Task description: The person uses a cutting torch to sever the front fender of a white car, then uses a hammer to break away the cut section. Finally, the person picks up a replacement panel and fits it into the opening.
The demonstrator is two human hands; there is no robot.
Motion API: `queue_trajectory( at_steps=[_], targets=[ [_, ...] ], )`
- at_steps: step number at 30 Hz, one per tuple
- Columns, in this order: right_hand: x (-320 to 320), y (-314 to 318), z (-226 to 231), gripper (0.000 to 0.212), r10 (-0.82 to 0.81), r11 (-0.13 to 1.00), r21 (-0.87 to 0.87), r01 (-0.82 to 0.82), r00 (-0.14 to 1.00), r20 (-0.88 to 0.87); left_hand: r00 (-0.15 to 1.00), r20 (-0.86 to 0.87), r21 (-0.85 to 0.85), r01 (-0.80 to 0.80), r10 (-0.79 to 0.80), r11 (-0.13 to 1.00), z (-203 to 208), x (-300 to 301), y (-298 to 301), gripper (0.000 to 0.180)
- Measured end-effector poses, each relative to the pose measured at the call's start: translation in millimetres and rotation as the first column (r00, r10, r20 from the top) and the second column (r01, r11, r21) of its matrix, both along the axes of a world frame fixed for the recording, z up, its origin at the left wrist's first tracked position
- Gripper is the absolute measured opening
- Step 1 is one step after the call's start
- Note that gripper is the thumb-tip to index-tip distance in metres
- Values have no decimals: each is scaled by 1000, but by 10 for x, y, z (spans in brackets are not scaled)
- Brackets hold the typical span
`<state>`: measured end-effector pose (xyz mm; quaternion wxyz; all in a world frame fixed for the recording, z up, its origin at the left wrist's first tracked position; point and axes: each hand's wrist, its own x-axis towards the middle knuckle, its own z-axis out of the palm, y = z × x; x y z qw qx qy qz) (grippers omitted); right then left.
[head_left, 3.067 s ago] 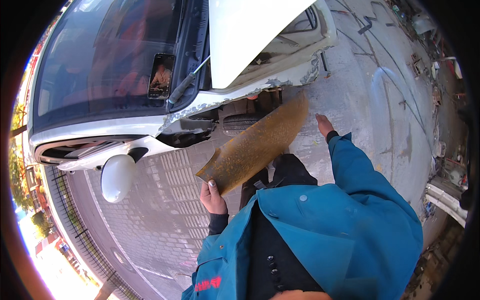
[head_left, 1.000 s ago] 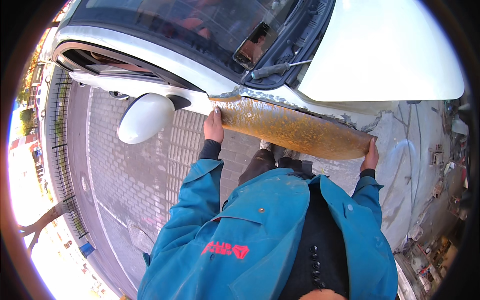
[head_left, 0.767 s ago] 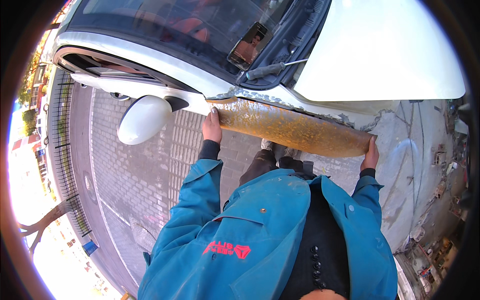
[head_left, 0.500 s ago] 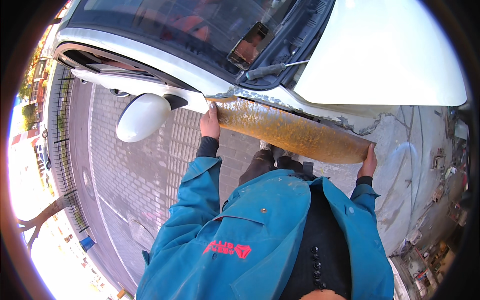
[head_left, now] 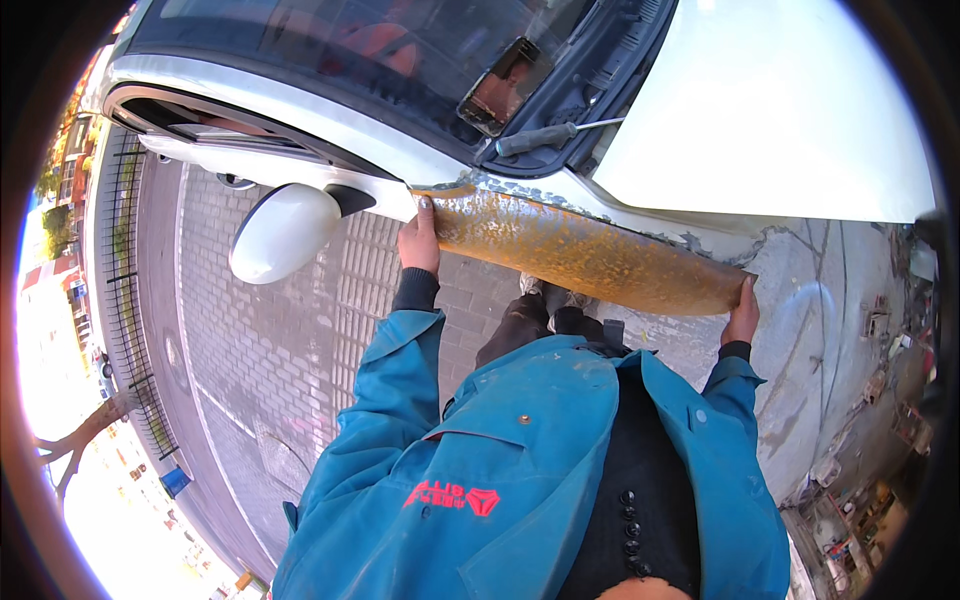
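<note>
Both of my hands hold a car fender (head_left: 590,252), a curved panel with mottled yellow-brown and grey patches. It lies along the front side of a white car (head_left: 240,92), its upper edge close against the body. My left hand (head_left: 420,242) grips the left end beside the door's front edge, thumb on the panel's face. At the far right end, my right hand (head_left: 741,315) is closed around the corner. The fingers behind the panel are hidden. Above the fender, chipped paint and bare metal show on the body edge.
A grey-handled screwdriver (head_left: 538,140) lies at the windshield base, next to a phone-like dark rectangle (head_left: 504,88). The white hood (head_left: 770,110) spreads to the right. A side mirror (head_left: 288,235) sticks out at left. Brick paving (head_left: 290,330) lies below; clutter lines the right edge.
The fender's right end has risen slightly toward the car body, with my right hand following it. My left hand stays at nearly the same place on the left end.
</note>
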<state>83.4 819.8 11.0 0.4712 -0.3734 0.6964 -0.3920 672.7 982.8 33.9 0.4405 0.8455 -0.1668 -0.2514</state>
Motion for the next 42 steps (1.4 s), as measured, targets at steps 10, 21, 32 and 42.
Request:
queue_trajectory(
  at_steps=[10,21,32,42],
  targets=[
    [-35,-1,16,73,13,1000,13,-14,999,31,999,-42,27,-32,33,999,34,-2,-22,94],
    [-53,12,41,77,27,999,20,-28,998,63,979,-191,25,-72,75,997,84,40,1,89],
    [-69,18,37,78,44,998,37,-50,988,146,977,-196,57,-73,83,996,42,93,38,93],
    [-136,156,43,76,24,998,48,-31,991,129,977,-207,76,-31,46,997,7,166,42,94]
  ],
)
